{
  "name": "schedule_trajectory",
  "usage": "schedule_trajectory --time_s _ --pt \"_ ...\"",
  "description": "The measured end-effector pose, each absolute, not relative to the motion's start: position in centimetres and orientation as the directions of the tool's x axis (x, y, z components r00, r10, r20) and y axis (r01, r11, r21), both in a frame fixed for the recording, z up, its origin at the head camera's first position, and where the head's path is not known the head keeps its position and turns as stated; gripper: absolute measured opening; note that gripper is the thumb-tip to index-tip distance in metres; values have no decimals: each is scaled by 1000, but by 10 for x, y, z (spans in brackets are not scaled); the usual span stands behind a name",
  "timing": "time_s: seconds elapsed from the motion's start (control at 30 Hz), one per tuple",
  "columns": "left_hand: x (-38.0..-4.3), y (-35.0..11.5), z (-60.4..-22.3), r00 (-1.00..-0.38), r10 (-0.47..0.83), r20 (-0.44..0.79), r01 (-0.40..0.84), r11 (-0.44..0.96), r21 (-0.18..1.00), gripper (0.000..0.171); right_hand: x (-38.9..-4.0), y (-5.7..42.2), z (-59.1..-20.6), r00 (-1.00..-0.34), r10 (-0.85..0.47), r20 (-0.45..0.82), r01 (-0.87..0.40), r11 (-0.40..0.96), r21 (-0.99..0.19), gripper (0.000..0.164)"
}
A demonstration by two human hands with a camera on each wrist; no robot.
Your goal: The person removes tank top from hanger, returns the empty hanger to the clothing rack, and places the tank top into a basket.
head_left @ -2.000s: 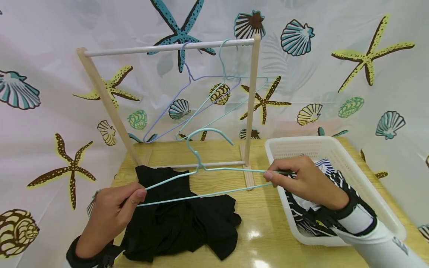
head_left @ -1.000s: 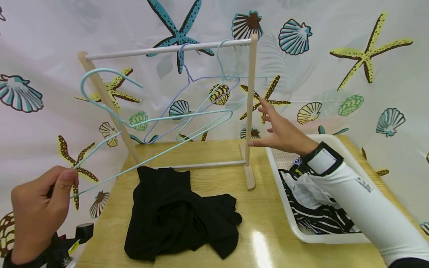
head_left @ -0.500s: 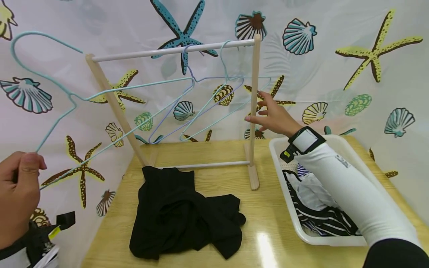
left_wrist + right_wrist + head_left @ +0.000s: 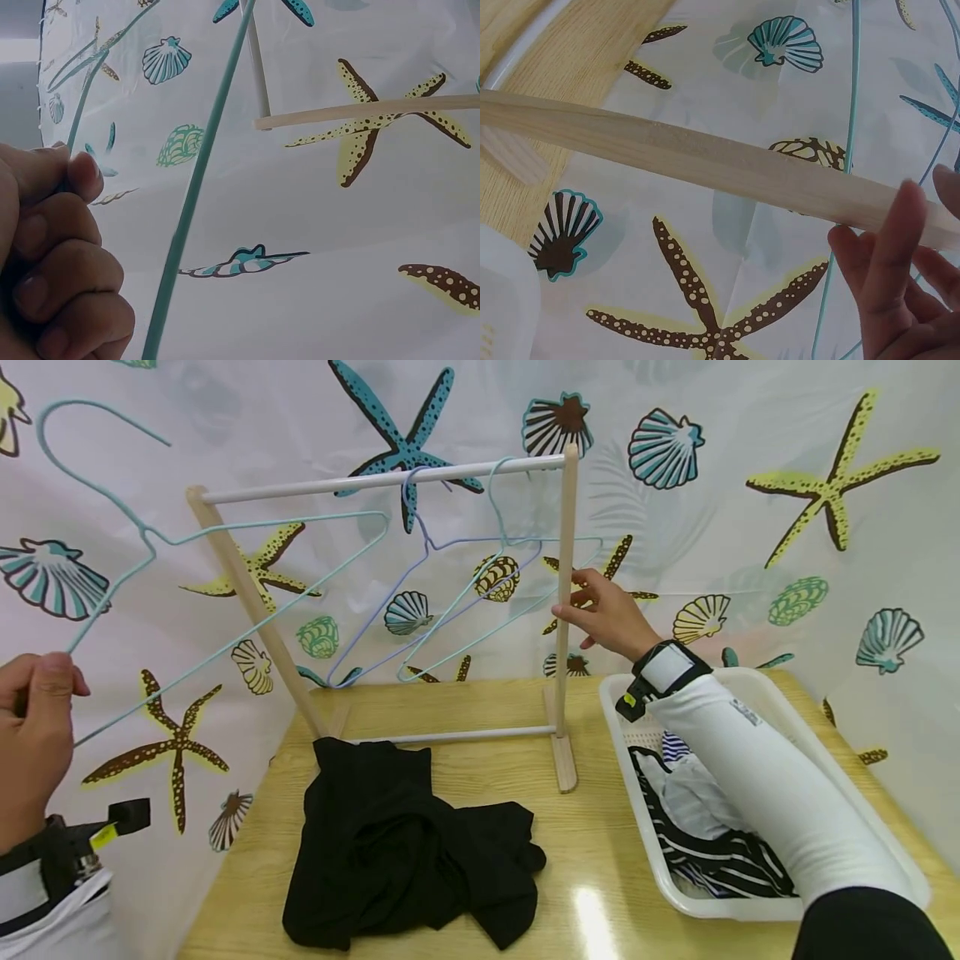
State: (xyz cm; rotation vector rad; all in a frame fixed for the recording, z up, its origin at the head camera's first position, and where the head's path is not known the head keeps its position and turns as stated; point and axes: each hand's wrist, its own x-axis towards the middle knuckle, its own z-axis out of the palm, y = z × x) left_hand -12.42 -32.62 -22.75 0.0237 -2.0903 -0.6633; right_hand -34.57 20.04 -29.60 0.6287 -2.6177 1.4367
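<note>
A light-blue clothes hanger is pinched by my left hand at its lower left corner, hook upward, its far end reaching toward the rack's left post. In the left wrist view, thumb and forefinger grip the hanger, with the other fingers curled. My right hand grips the right post of the wooden clothes rack, thumb in front and fingers behind. The right wrist view shows its fingers at the post. From the rack's bar hang a purple hanger and another light-blue hanger.
A crumpled black garment lies on the wooden table before the rack. To the right stands a white basket of striped and white clothes, under my right forearm. A patterned curtain hangs behind.
My right hand let go of the hanger, moved up to the rack's right post and took hold of it. My left hand carried the hanger left and up.
</note>
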Motion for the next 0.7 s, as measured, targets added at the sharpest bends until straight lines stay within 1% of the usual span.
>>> schedule_trajectory --time_s 0.1,0.27,0.33,0.37,0.5,0.57,0.7 --pt "-128 -322 -223 -606 -303 735 173 852 494 30 -347 200 -295 -915 -292 277 -394 503 -769 51" --pt "-136 -324 -222 -671 -361 647 51 849 526 30 -350 199 -294 -920 -269 285 -388 524 -758 48" --pt "-139 -324 -222 -696 -374 612 -3 855 519 33 -350 198 -294 -919 -272 285 -390 525 -757 47" --pt "-141 -323 -222 -699 -371 611 -15 862 506 36 -350 198 -294 -919 -273 283 -389 528 -755 48" --pt "-154 -319 -221 -699 -322 639 -9 897 442 46 -350 201 -295 -922 -270 278 -384 538 -751 46" --pt "-162 -315 -220 -691 -289 662 18 910 415 47 -350 202 -295 -922 -265 281 -384 538 -750 45" --pt "-176 -310 -220 -717 -260 647 37 912 408 46 -352 202 -295 -919 -273 284 -390 535 -750 45"
